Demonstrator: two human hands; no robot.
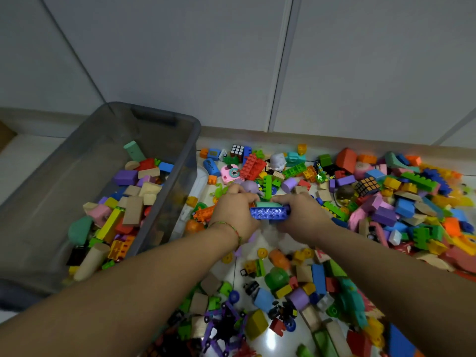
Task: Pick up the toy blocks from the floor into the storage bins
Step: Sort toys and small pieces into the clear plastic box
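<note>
A long blue studded brick [269, 212] is held between both my hands, its underside facing me, with a teal block [263, 204] on top of it. My left hand [234, 213] grips its left end with curled fingers. My right hand [302, 212] grips its right end. Both hands hover over a dense spread of coloured plastic and wooden toy blocks [360, 202] on the pale floor. A grey translucent storage bin [190, 140] stands to the left, partly filled with blocks.
White cabinet doors [231, 60] rise behind the pile. Two Rubik's cubes [367, 186] lie among the blocks. More blocks and a purple linked toy [224, 328] lie close to me, under my forearms. A white bin lid [201, 181] lies beside the bin.
</note>
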